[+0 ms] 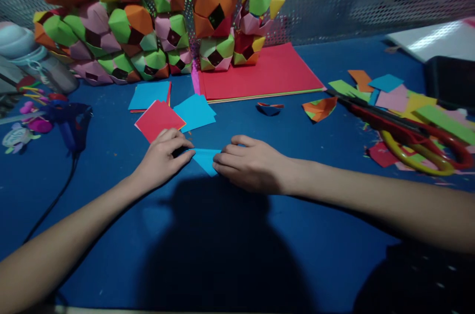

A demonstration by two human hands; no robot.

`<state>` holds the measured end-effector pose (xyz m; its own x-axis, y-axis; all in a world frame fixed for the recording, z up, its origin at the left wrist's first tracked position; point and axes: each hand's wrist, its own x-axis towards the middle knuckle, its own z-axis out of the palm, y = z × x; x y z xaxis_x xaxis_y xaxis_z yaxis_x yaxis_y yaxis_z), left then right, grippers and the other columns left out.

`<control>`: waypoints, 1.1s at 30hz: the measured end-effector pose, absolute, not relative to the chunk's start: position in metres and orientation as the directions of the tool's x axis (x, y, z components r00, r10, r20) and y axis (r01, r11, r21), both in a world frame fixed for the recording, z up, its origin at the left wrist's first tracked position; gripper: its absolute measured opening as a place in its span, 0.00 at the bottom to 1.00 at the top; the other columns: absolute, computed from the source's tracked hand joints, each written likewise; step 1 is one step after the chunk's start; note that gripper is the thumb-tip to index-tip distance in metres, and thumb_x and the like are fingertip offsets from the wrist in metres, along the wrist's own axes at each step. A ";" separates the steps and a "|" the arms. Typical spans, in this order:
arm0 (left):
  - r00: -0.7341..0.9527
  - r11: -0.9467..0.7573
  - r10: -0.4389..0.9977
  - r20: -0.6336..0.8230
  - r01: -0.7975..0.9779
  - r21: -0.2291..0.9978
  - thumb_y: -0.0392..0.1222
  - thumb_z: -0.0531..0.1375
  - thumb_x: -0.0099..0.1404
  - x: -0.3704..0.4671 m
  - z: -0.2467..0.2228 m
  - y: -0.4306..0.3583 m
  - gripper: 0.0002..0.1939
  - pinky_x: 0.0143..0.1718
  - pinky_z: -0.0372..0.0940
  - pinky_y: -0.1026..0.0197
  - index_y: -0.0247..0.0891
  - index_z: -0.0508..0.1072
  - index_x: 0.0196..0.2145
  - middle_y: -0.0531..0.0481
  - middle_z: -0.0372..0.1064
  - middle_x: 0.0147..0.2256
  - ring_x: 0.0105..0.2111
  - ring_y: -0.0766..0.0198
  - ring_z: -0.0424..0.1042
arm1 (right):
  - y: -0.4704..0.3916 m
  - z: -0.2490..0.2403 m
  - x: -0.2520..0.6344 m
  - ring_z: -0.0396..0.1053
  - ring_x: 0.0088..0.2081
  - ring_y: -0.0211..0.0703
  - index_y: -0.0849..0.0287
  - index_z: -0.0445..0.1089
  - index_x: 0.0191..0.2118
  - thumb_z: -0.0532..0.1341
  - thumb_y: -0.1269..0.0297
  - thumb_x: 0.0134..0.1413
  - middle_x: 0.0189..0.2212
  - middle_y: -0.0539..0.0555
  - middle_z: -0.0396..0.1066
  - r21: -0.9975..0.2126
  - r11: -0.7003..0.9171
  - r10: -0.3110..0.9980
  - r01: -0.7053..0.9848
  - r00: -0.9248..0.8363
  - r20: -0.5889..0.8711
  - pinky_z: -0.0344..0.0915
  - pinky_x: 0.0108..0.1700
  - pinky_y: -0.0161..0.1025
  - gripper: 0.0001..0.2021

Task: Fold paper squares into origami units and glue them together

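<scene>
Blue paper (204, 159) pinched by left hand (166, 156), right hand (254, 163), red square (159, 120) beyond, scissors (403, 132) aside

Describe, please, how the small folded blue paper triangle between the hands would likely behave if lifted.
The small folded blue paper triangle should be very light, being thin paper. Its folded upper edge is probably fairly stiff, while the pointed lower part may flex.
</scene>
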<state>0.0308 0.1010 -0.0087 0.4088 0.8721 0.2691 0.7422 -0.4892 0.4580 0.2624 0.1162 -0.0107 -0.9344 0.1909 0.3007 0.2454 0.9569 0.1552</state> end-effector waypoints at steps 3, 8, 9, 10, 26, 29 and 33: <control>0.410 -0.490 0.871 0.270 0.744 0.454 0.43 0.57 0.61 0.031 -0.009 0.101 0.07 0.40 0.62 0.57 0.39 0.73 0.34 0.48 0.67 0.35 0.38 0.60 0.66 | 0.117 -0.010 0.262 0.57 0.29 0.39 0.60 0.67 0.29 0.46 0.73 0.59 0.28 0.52 0.68 0.159 0.959 0.182 0.236 -0.938 0.295 0.49 0.43 0.40 0.15; 0.409 -0.490 0.872 0.271 0.748 0.447 0.41 0.57 0.61 0.031 -0.009 0.100 0.07 0.40 0.62 0.56 0.38 0.72 0.34 0.48 0.67 0.35 0.39 0.60 0.66 | 0.117 -0.009 0.262 0.57 0.28 0.38 0.60 0.67 0.29 0.46 0.73 0.60 0.27 0.52 0.68 0.150 0.960 0.185 0.235 -0.939 0.288 0.49 0.43 0.40 0.15; 0.407 -0.488 0.872 0.271 0.748 0.450 0.41 0.57 0.60 0.031 -0.009 0.100 0.06 0.40 0.62 0.57 0.38 0.72 0.34 0.48 0.67 0.35 0.39 0.60 0.66 | 0.117 -0.009 0.262 0.57 0.28 0.38 0.61 0.67 0.29 0.45 0.73 0.60 0.27 0.52 0.68 0.145 0.961 0.187 0.235 -0.941 0.284 0.49 0.43 0.40 0.15; 0.405 -0.487 0.873 0.270 0.746 0.454 0.40 0.57 0.60 0.031 -0.008 0.100 0.06 0.40 0.62 0.57 0.38 0.72 0.34 0.48 0.67 0.35 0.39 0.60 0.66 | 0.116 -0.009 0.263 0.57 0.28 0.38 0.61 0.67 0.29 0.45 0.73 0.60 0.27 0.52 0.68 0.141 0.962 0.188 0.234 -0.942 0.279 0.49 0.44 0.40 0.15; 0.365 -0.423 0.905 0.220 0.707 0.567 0.28 0.52 0.57 0.028 -0.004 0.099 0.12 0.42 0.63 0.55 0.38 0.72 0.33 0.49 0.67 0.35 0.39 0.61 0.66 | 0.109 -0.006 0.265 0.60 0.29 0.39 0.62 0.67 0.31 0.47 0.76 0.58 0.32 0.56 0.68 0.149 0.966 0.178 0.211 -0.962 0.206 0.51 0.40 0.43 0.13; 0.366 -0.415 0.908 0.205 0.716 0.562 0.30 0.53 0.57 0.029 -0.001 0.098 0.10 0.43 0.63 0.55 0.39 0.72 0.34 0.49 0.67 0.36 0.40 0.61 0.66 | 0.107 -0.006 0.264 0.61 0.30 0.40 0.62 0.67 0.32 0.47 0.77 0.57 0.34 0.57 0.69 0.177 0.962 0.175 0.209 -0.966 0.193 0.51 0.39 0.43 0.13; 0.381 -0.436 0.899 0.215 0.737 0.516 0.35 0.53 0.61 0.029 0.000 0.096 0.06 0.42 0.62 0.56 0.38 0.71 0.33 0.48 0.67 0.35 0.39 0.61 0.66 | 0.111 -0.006 0.262 0.62 0.31 0.41 0.62 0.67 0.34 0.49 0.75 0.56 0.35 0.56 0.69 0.131 0.966 0.197 0.223 -0.962 0.186 0.52 0.40 0.43 0.11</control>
